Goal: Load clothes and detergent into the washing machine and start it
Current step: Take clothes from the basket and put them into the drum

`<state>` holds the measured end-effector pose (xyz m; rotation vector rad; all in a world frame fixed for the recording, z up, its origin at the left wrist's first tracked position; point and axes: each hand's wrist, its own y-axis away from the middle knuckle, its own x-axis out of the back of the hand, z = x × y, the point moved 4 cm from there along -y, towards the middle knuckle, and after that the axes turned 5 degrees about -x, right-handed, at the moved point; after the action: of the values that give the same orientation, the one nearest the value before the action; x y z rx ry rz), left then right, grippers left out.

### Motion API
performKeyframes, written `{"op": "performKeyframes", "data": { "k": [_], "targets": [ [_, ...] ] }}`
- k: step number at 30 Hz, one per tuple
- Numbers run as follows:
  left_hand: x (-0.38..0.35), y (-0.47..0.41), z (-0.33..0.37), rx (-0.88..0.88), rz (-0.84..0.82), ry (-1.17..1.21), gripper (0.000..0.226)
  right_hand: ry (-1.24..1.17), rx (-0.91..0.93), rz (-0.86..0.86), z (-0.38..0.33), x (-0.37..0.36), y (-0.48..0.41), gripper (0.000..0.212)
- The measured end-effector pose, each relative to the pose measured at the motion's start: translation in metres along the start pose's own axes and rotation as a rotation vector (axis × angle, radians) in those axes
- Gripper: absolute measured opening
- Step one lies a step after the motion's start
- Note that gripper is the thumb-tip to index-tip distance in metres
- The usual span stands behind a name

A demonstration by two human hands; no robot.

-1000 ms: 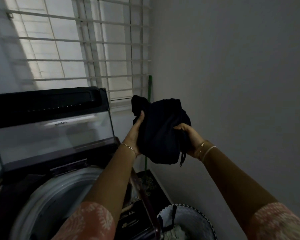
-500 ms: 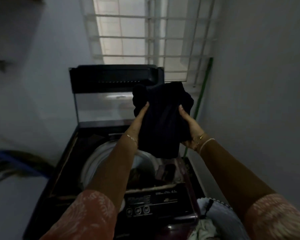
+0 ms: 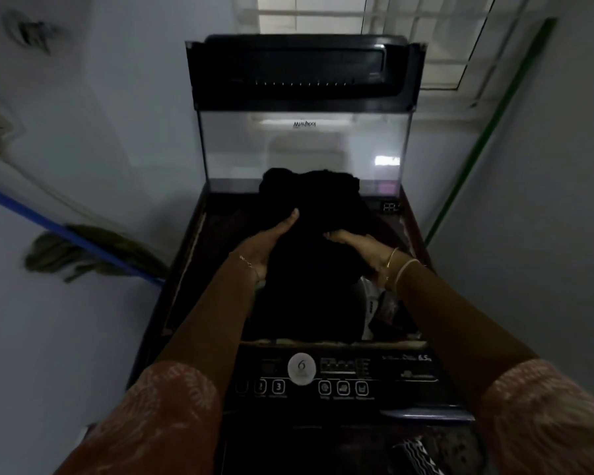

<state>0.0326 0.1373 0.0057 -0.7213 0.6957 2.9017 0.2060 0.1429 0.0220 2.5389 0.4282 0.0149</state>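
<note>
Left hand [image 3: 266, 248] and right hand [image 3: 364, 253] gripped a bunched black garment [image 3: 311, 234] from both sides, fingers curled into the cloth, holding it just above the tub of the Whirlpool top-loader [image 3: 343, 378] with glass lid [image 3: 302, 149] upright behind, likely bundled to clear the rim.

The garment [image 3: 309, 241] is solid black, and the washing machine [image 3: 391, 399] is black too, with a clear lid [image 3: 302, 149] and a white round sticker [image 3: 301, 368]. The sleeves [image 3: 165, 423] are salmon pink with a faint pale leaf print, the bangle [image 3: 392, 257] gold. The mop [image 3: 93, 248] has a blue handle and olive strands, the pole [image 3: 489, 132] is green, the walls [image 3: 83, 337] pale grey, and one cloth [image 3: 417, 454] bears black-and-white zigzags.
</note>
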Motion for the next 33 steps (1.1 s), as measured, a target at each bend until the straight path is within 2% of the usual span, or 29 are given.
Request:
{"op": "performKeyframes", "data": {
  "k": [2, 3, 4, 6, 7, 9, 11, 14, 16, 21, 25, 27, 30, 33],
  "targets": [
    [0.029, -0.018, -0.006, 0.039, 0.104, -0.132, 0.089, 0.026, 0.0, 0.11, 0.017, 0.003, -0.017, 0.032],
    [0.044, -0.024, -0.011, 0.065, 0.162, -0.188, 0.085, 0.053, -0.004, 0.149, 0.025, 0.003, -0.024, 0.017],
    [0.057, -0.029, -0.016, 0.086, 0.217, -0.232, 0.069, 0.095, -0.015, 0.187, 0.033, 0.002, -0.03, 0.012],
    [0.07, -0.029, -0.028, 0.161, 0.282, -0.226, 0.025, 0.211, -0.074, 0.241, 0.052, 0.001, -0.045, 0.028],
    [0.073, -0.03, -0.036, 0.204, 0.286, -0.184, 0.018, 0.256, -0.114, 0.271, 0.062, 0.0, -0.051, 0.043],
    [0.073, -0.031, -0.05, 0.241, 0.282, -0.131, 0.027, 0.333, -0.181, 0.28, 0.082, -0.005, -0.062, 0.054],
    [0.075, -0.03, -0.059, 0.244, 0.322, -0.14, 0.04, 0.435, -0.235, 0.207, 0.099, -0.012, -0.07, 0.05],
    [0.076, -0.023, -0.07, 0.314, 0.309, -0.127, 0.038, 0.577, -0.29, 0.114, 0.107, -0.021, -0.074, 0.053],
    [0.078, -0.024, -0.074, 0.324, 0.302, -0.164, 0.035, 0.591, -0.263, 0.13, 0.103, -0.02, -0.074, 0.051],
    [0.057, -0.037, -0.063, 0.275, 0.248, -0.27, 0.05, 0.408, -0.065, 0.293, 0.077, -0.002, -0.061, 0.03],
    [0.011, -0.048, -0.056, 0.223, 0.12, -0.258, 0.041, 0.3, 0.035, 0.457, 0.052, 0.036, -0.037, 0.021],
    [-0.015, -0.05, -0.055, 0.198, 0.065, -0.251, 0.032, 0.207, 0.077, 0.498, 0.041, 0.056, -0.021, 0.005],
    [-0.066, -0.052, -0.06, 0.164, -0.053, -0.235, 0.024, 0.094, 0.129, 0.582, 0.032, 0.094, 0.013, 0.023],
    [-0.121, -0.051, -0.071, 0.139, -0.162, -0.233, 0.03, 0.004, 0.16, 0.674, 0.036, 0.134, 0.052, 0.024]
  ]
}}
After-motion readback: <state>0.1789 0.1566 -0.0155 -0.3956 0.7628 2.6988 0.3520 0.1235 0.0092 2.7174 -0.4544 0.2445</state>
